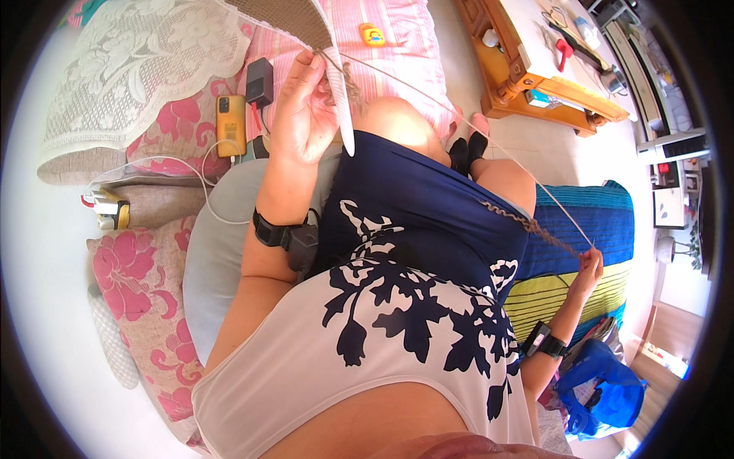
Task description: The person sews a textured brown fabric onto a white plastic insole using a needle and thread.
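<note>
My left hand (307, 109) is raised, with thumb and fingers pinching the lower edge of a brown knitted or crocheted piece (287, 20). A white, sole-like strip (344, 97) with a tapered end runs along that piece. Crinkled brown yarn (347, 89) bunches beside my left fingers. A taut strand of yarn (470, 123) stretches from the piece to my right hand (589, 269), out at the right. My right fingertips pinch what looks like a thin needle (593, 244). A kinked yarn tail (539, 229) runs from my right fingers across my lap.
A yellow phone (230, 126) with a white cable and a dark power bank (260, 82) lie at my left. A small yellow item (371, 34) sits on the pink striped cushion (401, 57). Beyond stands a wooden table (530, 72) bearing tools. A blue bag (602, 390) is at lower right.
</note>
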Motion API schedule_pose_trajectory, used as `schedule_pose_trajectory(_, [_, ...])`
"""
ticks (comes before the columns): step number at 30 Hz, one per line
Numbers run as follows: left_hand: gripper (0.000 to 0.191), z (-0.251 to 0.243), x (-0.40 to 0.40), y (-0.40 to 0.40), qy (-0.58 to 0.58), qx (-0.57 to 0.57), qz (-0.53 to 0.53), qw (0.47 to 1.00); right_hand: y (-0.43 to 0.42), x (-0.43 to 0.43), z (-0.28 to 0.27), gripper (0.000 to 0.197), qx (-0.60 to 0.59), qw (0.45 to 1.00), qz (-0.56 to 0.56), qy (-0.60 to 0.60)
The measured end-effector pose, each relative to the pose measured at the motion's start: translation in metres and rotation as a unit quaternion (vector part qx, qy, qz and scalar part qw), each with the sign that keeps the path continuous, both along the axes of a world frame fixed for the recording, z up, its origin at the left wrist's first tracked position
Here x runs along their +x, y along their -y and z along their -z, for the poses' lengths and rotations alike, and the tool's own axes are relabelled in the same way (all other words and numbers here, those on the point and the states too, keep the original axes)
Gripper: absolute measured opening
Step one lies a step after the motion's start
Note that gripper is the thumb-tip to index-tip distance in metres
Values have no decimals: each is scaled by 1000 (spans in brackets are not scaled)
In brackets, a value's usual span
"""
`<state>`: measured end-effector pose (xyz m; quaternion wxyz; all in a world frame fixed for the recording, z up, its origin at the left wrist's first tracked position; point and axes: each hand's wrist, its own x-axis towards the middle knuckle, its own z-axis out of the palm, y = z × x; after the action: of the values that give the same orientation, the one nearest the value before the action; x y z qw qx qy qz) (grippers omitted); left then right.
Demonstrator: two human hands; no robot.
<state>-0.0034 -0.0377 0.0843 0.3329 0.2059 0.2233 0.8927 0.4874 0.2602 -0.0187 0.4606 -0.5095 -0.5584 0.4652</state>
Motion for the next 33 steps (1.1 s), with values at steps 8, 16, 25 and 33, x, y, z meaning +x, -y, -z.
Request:
schedule_pose_trajectory(8, [13, 9, -19, 12, 61, 36, 19, 997, -30, 97, 47, 29, 66, 958, 60, 272])
schedule_pose_trajectory(16, [8, 5, -13, 10, 84, -7, -8, 996, -34, 148, 70, 29, 79, 887, -7, 454])
schedule_pose_trajectory(25, [8, 4, 42, -32, 31, -101, 54, 993, 79, -181, -110, 32, 177, 931, -291, 131])
schedule_pose_trajectory(33, [10, 11, 55, -41, -6, -121, 37, 992, 143, -314, -115, 19, 84, 845, -511, -132])
